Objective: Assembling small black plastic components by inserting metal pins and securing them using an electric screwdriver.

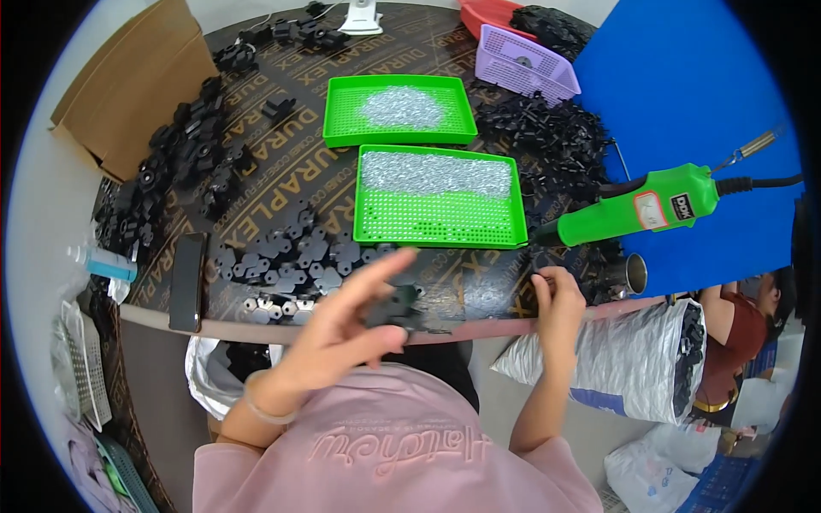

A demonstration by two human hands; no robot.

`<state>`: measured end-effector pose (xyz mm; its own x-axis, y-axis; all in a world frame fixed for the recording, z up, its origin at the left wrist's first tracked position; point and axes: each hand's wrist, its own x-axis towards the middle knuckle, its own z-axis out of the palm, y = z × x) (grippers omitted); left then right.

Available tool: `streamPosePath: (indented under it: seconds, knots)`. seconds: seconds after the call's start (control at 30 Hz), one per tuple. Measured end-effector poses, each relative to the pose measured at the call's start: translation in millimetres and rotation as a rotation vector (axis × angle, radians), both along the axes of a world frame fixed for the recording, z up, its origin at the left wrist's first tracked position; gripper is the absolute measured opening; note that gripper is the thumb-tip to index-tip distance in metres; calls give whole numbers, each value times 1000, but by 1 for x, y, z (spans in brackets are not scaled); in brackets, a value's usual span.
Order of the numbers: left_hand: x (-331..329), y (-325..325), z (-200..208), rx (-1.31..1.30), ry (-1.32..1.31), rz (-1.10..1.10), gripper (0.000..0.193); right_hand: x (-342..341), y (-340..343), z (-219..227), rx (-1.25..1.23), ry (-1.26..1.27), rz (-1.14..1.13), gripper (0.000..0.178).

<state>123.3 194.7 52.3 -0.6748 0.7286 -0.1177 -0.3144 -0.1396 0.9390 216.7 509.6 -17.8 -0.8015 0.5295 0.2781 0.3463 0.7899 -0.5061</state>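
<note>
My left hand (pixel 346 321) is over the table's front edge, blurred by motion, with its index finger stretched out. A dark plastic part (pixel 393 309) lies between its thumb and fingers. To the right, my right hand (pixel 560 295) is closed in a pinch at the table's edge, near a pile of small black parts (pixel 547 141). Whatever its fingertips hold is too small to make out. Above that hand, a green electric screwdriver (pixel 629 209) hangs from a spring, tilted. Flat black pieces (pixel 295 256) are spread on the table left of centre.
Two green trays (pixel 440 232) (pixel 338 137) hold small silvery pieces. Black parts (pixel 201 154) are heaped at the left beside a cardboard box (pixel 137 85). A phone (pixel 186 282), a purple basket (pixel 522 73), a metal cup (pixel 634 274) and a blue panel (pixel 684 103) surround the work area. Another person (pixel 735 329) is at right.
</note>
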Motion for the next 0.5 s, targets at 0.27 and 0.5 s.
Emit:
streamPosePath:
  seconds: [0.27,0.5]
  knots:
    - [15,35,-33,49,56,-65,87,17,-27,10,-1059,257,109,22]
    - [15,29,-30,-130,252,-52,79,23,-52,19,-1405,276,396,24]
